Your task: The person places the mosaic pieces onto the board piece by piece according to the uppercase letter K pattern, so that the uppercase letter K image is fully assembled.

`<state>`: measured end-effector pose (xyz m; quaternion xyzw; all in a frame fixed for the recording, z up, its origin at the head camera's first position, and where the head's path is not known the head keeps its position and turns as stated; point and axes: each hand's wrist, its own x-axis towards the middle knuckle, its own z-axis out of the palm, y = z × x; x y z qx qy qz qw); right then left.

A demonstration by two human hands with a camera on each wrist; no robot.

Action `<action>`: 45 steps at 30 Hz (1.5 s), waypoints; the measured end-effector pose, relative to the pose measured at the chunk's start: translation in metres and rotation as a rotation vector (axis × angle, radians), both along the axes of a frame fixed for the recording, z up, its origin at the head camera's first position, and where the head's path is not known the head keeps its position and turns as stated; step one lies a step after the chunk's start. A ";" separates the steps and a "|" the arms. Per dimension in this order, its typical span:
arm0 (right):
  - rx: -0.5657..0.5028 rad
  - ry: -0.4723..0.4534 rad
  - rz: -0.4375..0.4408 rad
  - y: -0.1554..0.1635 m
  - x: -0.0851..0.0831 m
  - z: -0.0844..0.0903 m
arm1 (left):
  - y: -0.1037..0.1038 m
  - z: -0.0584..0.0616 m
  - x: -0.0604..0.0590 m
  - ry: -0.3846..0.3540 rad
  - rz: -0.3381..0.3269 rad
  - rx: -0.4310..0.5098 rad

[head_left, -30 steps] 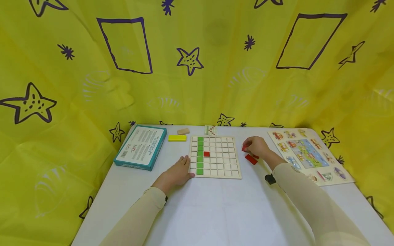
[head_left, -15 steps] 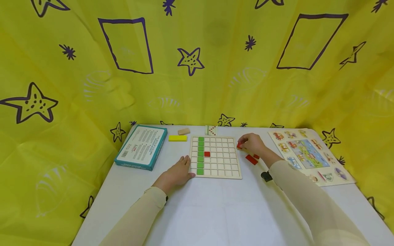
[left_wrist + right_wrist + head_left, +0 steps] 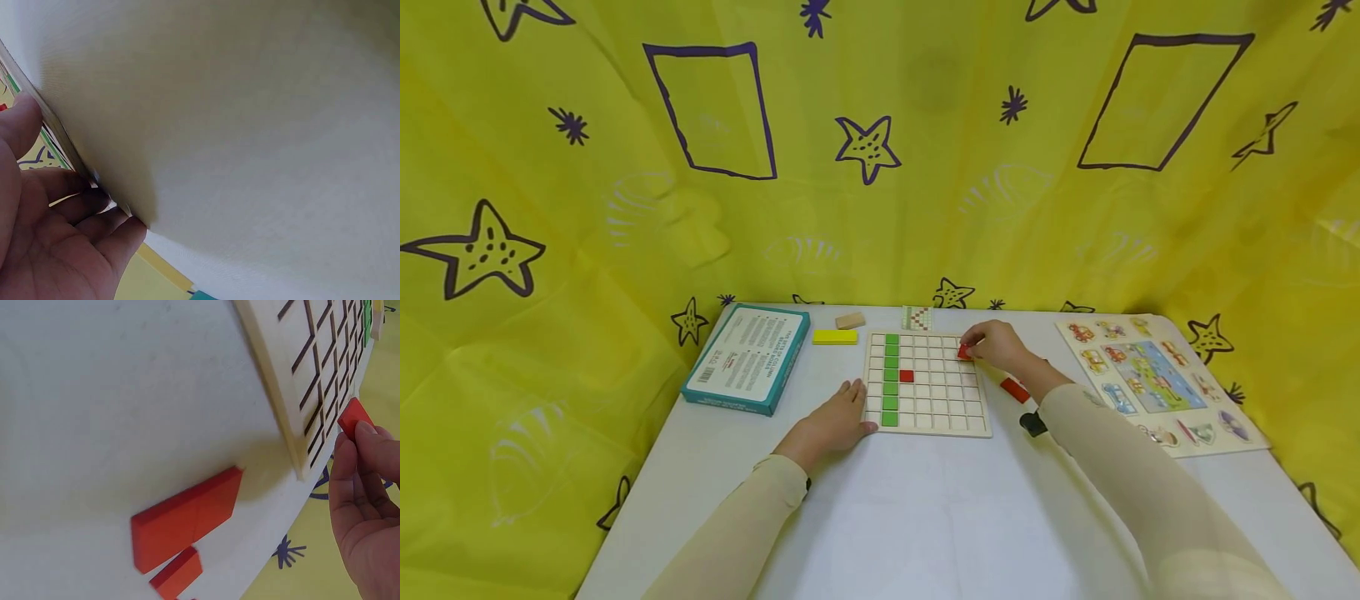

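Right hand is pinching a red tile between thumb and fingers, so it's right at the fingertips, grid board just below. Left hand looks relaxed, resting against that board's edge.

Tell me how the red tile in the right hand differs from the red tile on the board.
Hold: the held tile is pinched by the right hand; the board tile is untouched.
Place: the held tile is by the board's far right corner; the board tile sits in the grid, beside the green column.
Visibility: the held tile is partly covered by that hand; the board tile's top is uncovered.
Shared: both are red.
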<state>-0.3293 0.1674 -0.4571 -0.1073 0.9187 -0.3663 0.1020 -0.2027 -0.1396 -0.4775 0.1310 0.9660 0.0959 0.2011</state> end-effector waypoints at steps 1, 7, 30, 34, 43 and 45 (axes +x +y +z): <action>0.000 -0.004 0.002 -0.003 0.000 0.001 | 0.000 0.000 0.000 -0.002 0.000 -0.002; 0.032 0.017 0.043 -0.018 -0.001 0.003 | -0.001 0.000 0.000 0.000 -0.010 -0.005; 0.028 -0.023 0.133 -0.058 -0.008 -0.006 | -0.002 -0.003 -0.001 -0.019 0.022 0.007; 0.034 -0.043 0.145 -0.063 -0.008 -0.008 | -0.002 -0.003 -0.001 -0.021 0.020 0.009; 0.041 -0.056 0.172 -0.067 -0.011 -0.012 | 0.000 -0.001 -0.002 -0.008 0.010 -0.004; 0.045 -0.049 0.177 -0.069 -0.012 -0.012 | 0.000 0.001 -0.001 -0.009 0.013 -0.003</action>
